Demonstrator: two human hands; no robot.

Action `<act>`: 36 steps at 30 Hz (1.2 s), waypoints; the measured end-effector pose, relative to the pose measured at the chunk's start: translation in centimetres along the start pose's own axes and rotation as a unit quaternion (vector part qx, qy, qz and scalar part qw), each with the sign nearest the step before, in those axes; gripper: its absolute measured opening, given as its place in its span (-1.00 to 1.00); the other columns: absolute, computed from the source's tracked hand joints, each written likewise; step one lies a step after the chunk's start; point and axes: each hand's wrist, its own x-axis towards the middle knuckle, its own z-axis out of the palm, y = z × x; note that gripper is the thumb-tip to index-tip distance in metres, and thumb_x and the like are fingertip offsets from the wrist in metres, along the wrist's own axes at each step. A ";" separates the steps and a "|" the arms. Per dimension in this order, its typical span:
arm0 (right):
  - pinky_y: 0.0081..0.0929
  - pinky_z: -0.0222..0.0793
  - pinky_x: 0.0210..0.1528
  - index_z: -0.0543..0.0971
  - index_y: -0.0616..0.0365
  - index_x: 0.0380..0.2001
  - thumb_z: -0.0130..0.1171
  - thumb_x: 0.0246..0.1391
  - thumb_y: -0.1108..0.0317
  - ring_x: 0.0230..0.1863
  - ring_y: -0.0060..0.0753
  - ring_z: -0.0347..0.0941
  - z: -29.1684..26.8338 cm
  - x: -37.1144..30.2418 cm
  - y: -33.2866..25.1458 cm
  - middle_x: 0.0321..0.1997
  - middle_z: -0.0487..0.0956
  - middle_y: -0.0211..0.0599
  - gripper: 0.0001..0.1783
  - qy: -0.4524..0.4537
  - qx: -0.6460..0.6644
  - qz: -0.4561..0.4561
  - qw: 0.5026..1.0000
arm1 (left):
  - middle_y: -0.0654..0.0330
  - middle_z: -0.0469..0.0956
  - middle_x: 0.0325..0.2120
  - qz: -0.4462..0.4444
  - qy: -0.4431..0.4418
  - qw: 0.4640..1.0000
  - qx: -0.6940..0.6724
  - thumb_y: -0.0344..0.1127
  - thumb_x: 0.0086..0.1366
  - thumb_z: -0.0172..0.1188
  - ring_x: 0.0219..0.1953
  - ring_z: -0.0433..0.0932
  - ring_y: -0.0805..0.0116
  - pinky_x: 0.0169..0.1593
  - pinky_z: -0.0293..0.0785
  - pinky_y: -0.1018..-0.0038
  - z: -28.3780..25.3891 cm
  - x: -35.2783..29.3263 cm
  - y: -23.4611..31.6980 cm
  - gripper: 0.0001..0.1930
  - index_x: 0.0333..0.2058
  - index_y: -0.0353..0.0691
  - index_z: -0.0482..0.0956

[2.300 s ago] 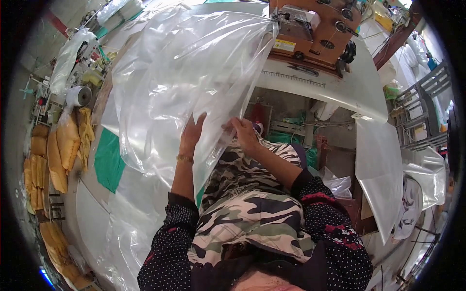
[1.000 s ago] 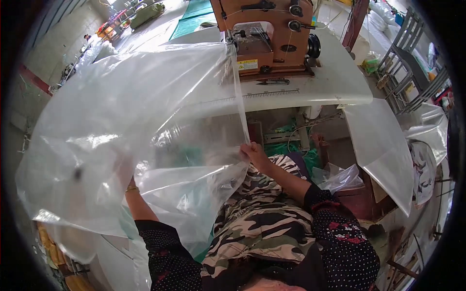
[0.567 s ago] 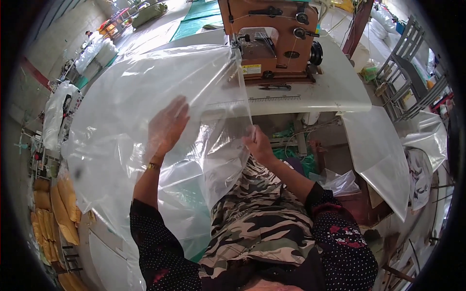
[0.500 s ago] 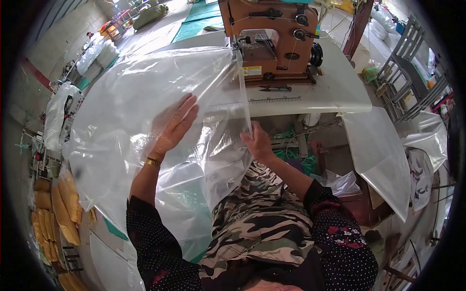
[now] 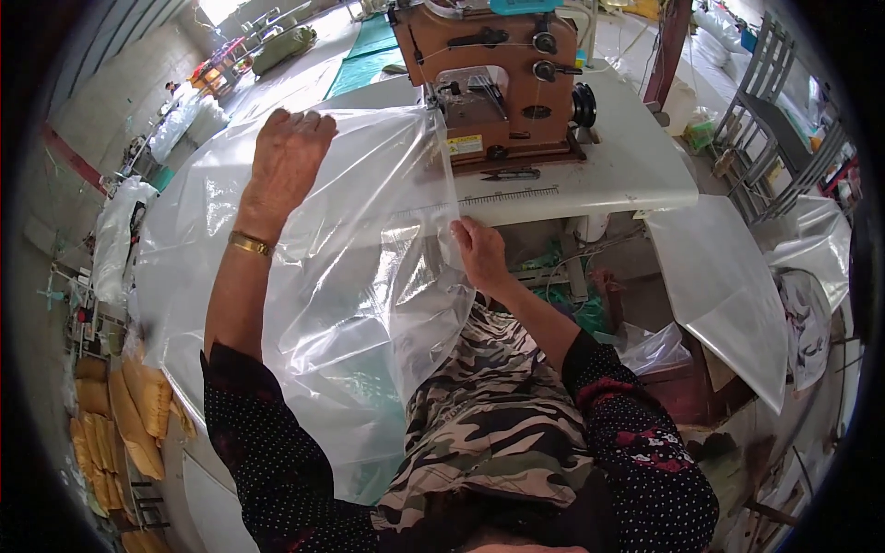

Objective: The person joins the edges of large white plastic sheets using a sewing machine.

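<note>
A large clear plastic sheet [image 5: 341, 249] spreads over the left of the white table and hangs down onto my lap. Its far right corner lies at the needle of a brown sewing machine [image 5: 498, 88]. My left hand [image 5: 288, 161] is up at the sheet's far edge, its fingers curled over and closed on that edge. Lower down, my right hand [image 5: 479, 253] pinches the sheet's right edge just off the front of the table, thumb toward the machine.
Thread snips [image 5: 512, 174] and a printed ruler scale [image 5: 516, 195] are on the white table [image 5: 627, 189] before the machine. Another clear sheet [image 5: 719, 286] hangs at the right, near a grey chair [image 5: 774, 115]. Yellow bundles [image 5: 138, 415] lie at the lower left.
My left hand has gone from lying flat on the sheet to its far edge, fingers now curled. My right hand keeps its pinch on the right edge. The view has shifted slightly.
</note>
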 end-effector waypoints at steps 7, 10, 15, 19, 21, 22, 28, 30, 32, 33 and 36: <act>-0.49 0.29 -0.47 0.47 0.27 -0.52 -0.07 0.37 0.19 -0.56 -0.60 0.36 -3.9 3.0 -5.7 -0.64 0.48 -0.39 -0.57 -0.075 0.401 0.069 0.911 | 0.31 0.44 -0.63 -0.232 -0.037 0.746 -0.623 -0.38 0.34 0.06 -0.58 0.40 0.53 -0.45 0.30 0.55 2.7 -3.4 6.8 -0.88 -0.36 -0.23 0.56; -0.47 0.31 -0.46 0.45 0.29 -0.52 -0.05 0.36 0.21 -0.56 -0.57 0.38 -4.7 4.2 -7.7 -0.63 0.49 -0.32 -0.58 -0.073 0.382 0.068 0.919 | 0.50 0.36 -0.60 -0.326 -0.039 0.574 -0.750 -0.29 0.39 0.07 -0.59 0.25 0.76 -0.57 0.12 0.72 3.7 -5.6 11.6 -0.87 -0.35 -0.09 0.54; -0.32 0.31 -0.46 0.45 0.30 -0.50 0.01 0.30 0.23 -0.58 -0.30 0.41 -4.0 1.8 -7.2 -0.62 0.47 -0.12 -0.64 -0.166 0.237 0.000 0.957 | 0.35 0.44 -0.59 -0.374 -0.041 0.557 -0.740 -0.41 0.34 0.09 -0.52 0.32 0.68 -0.49 0.27 0.63 4.9 -6.5 15.6 -0.89 -0.36 -0.29 0.53; -0.21 0.29 -0.46 0.43 0.28 -0.46 0.07 0.24 0.31 -0.54 0.06 0.43 -4.8 0.2 -8.1 -0.60 0.44 0.02 -0.73 -0.160 0.170 -0.021 0.972 | 0.32 0.45 -0.59 -0.366 0.000 0.570 -0.736 -0.42 0.33 0.12 -0.49 0.33 0.68 -0.44 0.31 0.62 6.0 -7.2 16.8 -0.90 -0.34 -0.34 0.50; -0.20 0.31 -0.44 0.44 0.27 -0.45 0.08 0.21 0.34 -0.50 0.08 0.45 -5.2 0.5 -8.4 -0.58 0.46 0.02 -0.78 -0.166 0.172 -0.049 0.970 | 0.32 0.44 -0.59 -0.368 -0.003 0.579 -0.727 -0.41 0.35 0.10 -0.49 0.34 0.65 -0.43 0.32 0.59 5.3 -6.9 16.9 -0.88 -0.35 -0.34 0.49; -0.19 0.32 -0.42 0.44 0.27 -0.44 0.09 0.18 0.38 -0.47 0.11 0.46 -5.2 0.6 -8.6 -0.55 0.47 0.03 -0.82 -0.163 0.173 -0.079 0.968 | 0.32 0.43 -0.60 -0.375 -0.025 0.572 -0.729 -0.39 0.36 0.09 -0.49 0.34 0.65 -0.44 0.31 0.58 4.8 -6.6 16.6 -0.86 -0.36 -0.34 0.48; -0.15 0.39 -0.36 0.46 0.23 -0.38 0.17 0.07 0.44 -0.40 0.08 0.49 -4.4 0.2 -8.9 -0.46 0.52 -0.03 -0.89 -0.211 0.118 -0.155 0.958 | 0.36 0.35 -0.63 -0.357 0.012 0.567 -0.742 -0.28 0.36 0.12 -0.53 0.26 0.66 -0.49 0.23 0.57 6.1 -6.9 16.7 -0.77 -0.43 -0.30 0.46; -0.17 0.40 -0.33 0.46 0.23 -0.37 0.19 0.05 0.44 -0.40 0.05 0.50 -4.2 0.1 -8.7 -0.46 0.53 -0.07 -0.88 -0.206 0.103 -0.185 0.955 | 0.38 0.32 -0.64 -0.354 0.015 0.570 -0.741 -0.25 0.35 0.15 -0.54 0.23 0.68 -0.50 0.20 0.57 6.2 -6.9 16.6 -0.75 -0.45 -0.29 0.45; -0.18 0.40 -0.31 0.46 0.23 -0.36 0.21 0.04 0.44 -0.40 0.02 0.51 -4.4 0.1 -8.5 -0.46 0.54 -0.10 -0.86 -0.202 0.088 -0.213 0.952 | 0.39 0.29 -0.64 -0.353 -0.040 0.555 -0.752 -0.22 0.30 0.22 -0.53 0.21 0.67 -0.50 0.18 0.57 5.6 -6.7 16.5 -0.70 -0.49 -0.30 0.42; -0.21 0.40 -0.29 0.46 0.22 -0.36 0.22 0.02 0.46 -0.40 -0.02 0.52 -4.5 0.4 -8.3 -0.46 0.55 -0.12 -0.85 -0.202 0.065 -0.251 0.944 | 0.39 0.29 -0.64 -0.356 -0.040 0.552 -0.753 -0.22 0.30 0.22 -0.53 0.21 0.67 -0.50 0.18 0.57 6.0 -6.8 16.8 -0.70 -0.49 -0.30 0.42; -0.24 0.40 -0.27 0.46 0.22 -0.37 0.24 -0.01 0.48 -0.40 -0.09 0.53 -4.4 0.5 -8.2 -0.46 0.55 -0.15 -0.84 -0.198 0.029 -0.299 0.933 | 0.41 0.28 -0.65 -0.361 -0.008 0.521 -0.773 -0.23 0.26 0.25 -0.54 0.20 0.68 -0.52 0.15 0.57 6.8 -7.1 17.1 -0.68 -0.51 -0.31 0.39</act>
